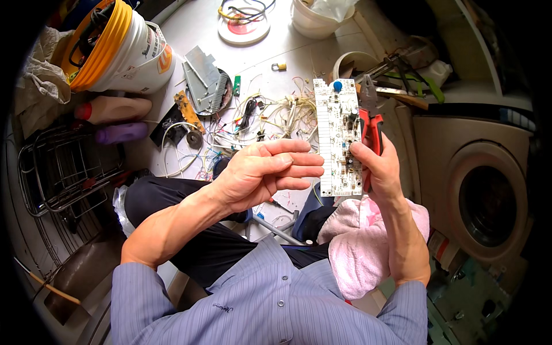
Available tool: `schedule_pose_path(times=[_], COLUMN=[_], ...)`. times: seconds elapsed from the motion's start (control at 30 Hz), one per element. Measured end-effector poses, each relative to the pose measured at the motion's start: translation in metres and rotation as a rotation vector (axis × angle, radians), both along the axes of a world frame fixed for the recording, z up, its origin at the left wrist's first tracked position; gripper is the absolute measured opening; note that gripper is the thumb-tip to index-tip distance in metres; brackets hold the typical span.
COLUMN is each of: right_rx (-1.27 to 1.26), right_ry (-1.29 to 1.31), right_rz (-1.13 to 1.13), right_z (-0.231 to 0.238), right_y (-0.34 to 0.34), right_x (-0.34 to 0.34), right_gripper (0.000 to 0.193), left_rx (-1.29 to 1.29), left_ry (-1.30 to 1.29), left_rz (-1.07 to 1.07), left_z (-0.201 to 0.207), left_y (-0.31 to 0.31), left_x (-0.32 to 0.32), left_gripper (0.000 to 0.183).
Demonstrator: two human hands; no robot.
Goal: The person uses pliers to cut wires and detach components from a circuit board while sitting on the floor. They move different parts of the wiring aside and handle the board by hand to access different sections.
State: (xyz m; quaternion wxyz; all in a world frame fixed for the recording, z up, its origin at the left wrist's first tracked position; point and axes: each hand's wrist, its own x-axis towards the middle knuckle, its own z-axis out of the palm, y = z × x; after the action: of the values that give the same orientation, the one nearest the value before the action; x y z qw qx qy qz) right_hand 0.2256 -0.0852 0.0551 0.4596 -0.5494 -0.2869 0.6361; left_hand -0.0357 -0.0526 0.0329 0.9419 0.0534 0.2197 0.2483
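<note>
In front of me my right hand (380, 165) grips a long, pale circuit board (336, 138) upright by its right edge, thumb pressed on its face. Small components and a round blue part sit on the board. The same hand also holds pliers (372, 123) with red handles, their jaws pointing away from me behind the board's edge. My left hand (267, 169) is open, palm turned up, fingers stretched toward the board's left edge. Whether its fingertips touch the board I cannot tell.
Tangled wires (287, 115), a metal part with a coil (210, 86) and a padlock (279, 66) lie on the floor ahead. A white bucket (138, 54) and bottles (118, 109) stand or lie left. A pink towel (368, 241) covers my right leg; a washing machine (440, 149) is right.
</note>
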Motion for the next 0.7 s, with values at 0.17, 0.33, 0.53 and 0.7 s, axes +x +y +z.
schedule_pose_path(times=[0.17, 0.33, 0.53, 0.7], right_rx=[-0.008, -0.019, -0.03, -0.039], right_ry=[0.066, 0.068, 0.05, 0.028], right_rz=[-0.009, 0.024, 0.029, 0.046], right_z=[-0.011, -0.005, -0.008, -0.014], right_y=[-0.001, 0.0, 0.0, 0.0], right_x=[0.005, -0.002, -0.005, -0.003], right_gripper=[0.037, 0.038, 0.039, 0.039], left_rx=[0.007, 0.01, 0.012, -0.012], left_ry=[0.032, 0.042, 0.09, 0.184], left_rz=[0.002, 0.019, 0.073, 0.17], left_z=[0.0, -0.005, -0.006, -0.011], left_y=[-0.002, -0.004, -0.003, -0.001], left_x=[0.002, 0.001, 0.001, 0.001], left_gripper=[0.037, 0.035, 0.034, 0.034])
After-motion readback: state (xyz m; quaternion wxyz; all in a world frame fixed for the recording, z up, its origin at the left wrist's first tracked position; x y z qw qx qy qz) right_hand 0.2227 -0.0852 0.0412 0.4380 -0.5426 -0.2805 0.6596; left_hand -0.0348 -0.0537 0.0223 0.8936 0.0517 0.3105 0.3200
